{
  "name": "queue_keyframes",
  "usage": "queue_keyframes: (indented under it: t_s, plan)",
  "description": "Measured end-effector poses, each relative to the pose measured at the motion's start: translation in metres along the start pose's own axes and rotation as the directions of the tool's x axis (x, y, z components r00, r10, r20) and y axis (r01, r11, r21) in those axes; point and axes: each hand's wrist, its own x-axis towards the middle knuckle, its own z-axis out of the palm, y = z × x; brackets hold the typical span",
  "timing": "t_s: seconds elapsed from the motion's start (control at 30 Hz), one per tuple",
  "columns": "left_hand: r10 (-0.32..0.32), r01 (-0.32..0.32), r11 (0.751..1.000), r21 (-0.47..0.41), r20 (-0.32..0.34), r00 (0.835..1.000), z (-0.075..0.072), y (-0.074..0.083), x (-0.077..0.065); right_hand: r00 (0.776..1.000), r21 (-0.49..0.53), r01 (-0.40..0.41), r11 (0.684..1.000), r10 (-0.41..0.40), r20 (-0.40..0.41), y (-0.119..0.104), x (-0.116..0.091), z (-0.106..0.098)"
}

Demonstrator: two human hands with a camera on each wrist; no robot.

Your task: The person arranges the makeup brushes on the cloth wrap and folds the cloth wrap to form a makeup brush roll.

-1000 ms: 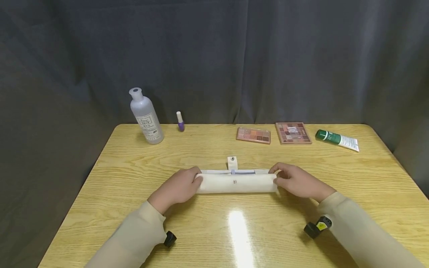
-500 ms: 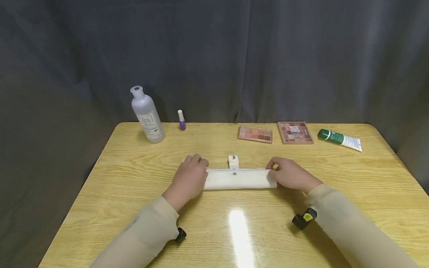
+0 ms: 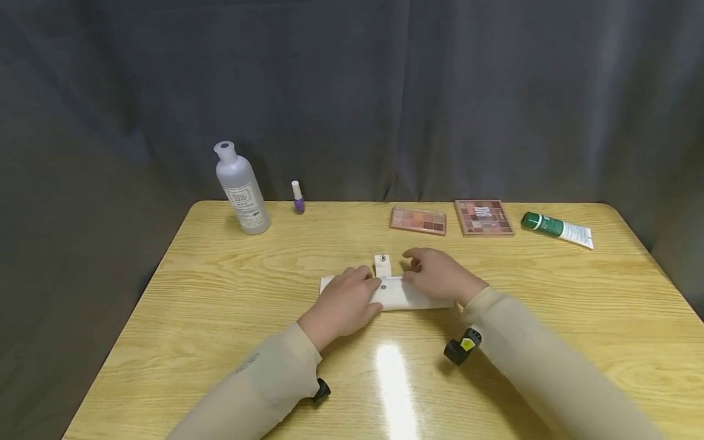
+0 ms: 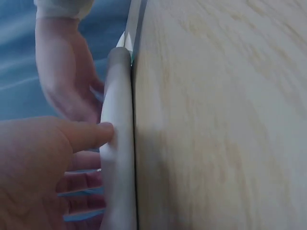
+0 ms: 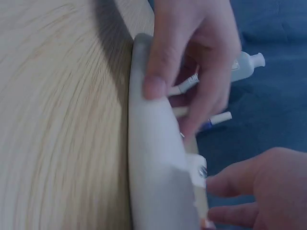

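A white fabric pouch [image 3: 409, 298], folded into a long flat strip, lies on the table with a short snap strap [image 3: 382, 266] sticking up from its far edge. My left hand [image 3: 342, 304] rests over its left half; the thumb presses the near side and the fingers reach across the top. By the strap is my right hand [image 3: 442, 278], its thumb and index finger apart. The right wrist view has those fingertips close to the strap's metal snap [image 5: 202, 171]; whether they touch cannot be made out. Part of the pouch is hidden under both hands.
Along the table's back edge stand a large pump-less bottle [image 3: 243, 189] and a purple nail polish bottle [image 3: 297, 197]. Two eyeshadow palettes, a narrow palette [image 3: 418, 220] and a square palette [image 3: 484, 217], lie further right beside a green-and-white tube [image 3: 557, 230]. A dark curtain [image 3: 352, 98] hangs behind.
The pouch's front part was folded up over the back. Both hands have left its ends and moved inward, the left onto its left half, the right to the strap.
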Motion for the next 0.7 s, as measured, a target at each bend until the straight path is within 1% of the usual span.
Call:
queue_keyframes:
  t_s: [0.1,0.17,0.27,0.33,0.4,0.5,0.57,0.7]
  plan:
    - [-0.018,0.018,1.000,0.023,0.004,1.000,0.003,0.001,0.004,0.999,0.063,0.035,0.997,-0.034,-0.013,-0.006,0.010,0.011]
    - [-0.026,0.026,0.999,0.032,-0.003,1.000,0.005,0.002,0.007,0.999,0.111,0.045,0.993,-0.042,-0.023,-0.010,0.014,0.017]
    - [-0.024,0.025,0.999,0.042,-0.025,0.999,0.005,0.003,0.010,0.998,0.189,0.036,0.981,-0.027,-0.049,-0.013,0.016,0.022]
    - [-0.013,0.015,0.999,0.040,-0.052,0.999,0.006,0.004,0.011,0.997,0.230,0.037,0.973,-0.020,-0.076,-0.013,0.015,0.024]
    - [0.000,0.003,0.999,0.036,-0.084,0.996,0.005,0.006,0.013,0.994,0.245,0.057,0.968,-0.031,-0.109,-0.012,0.014,0.025]
    - [0.012,-0.010,1.000,0.016,-0.129,0.992,0.004,0.007,0.014,0.986,0.247,0.107,0.963,-0.070,-0.152,-0.010,0.012,0.028]
    - [0.000,0.000,1.000,-0.001,-0.138,0.990,0.003,0.008,0.015,0.980,0.238,0.143,0.961,-0.103,-0.172,-0.008,0.010,0.029]
    - [-0.034,0.028,0.999,-0.045,-0.141,0.989,0.003,0.007,0.015,0.971,0.230,0.199,0.953,-0.160,-0.178,-0.005,0.005,0.032]
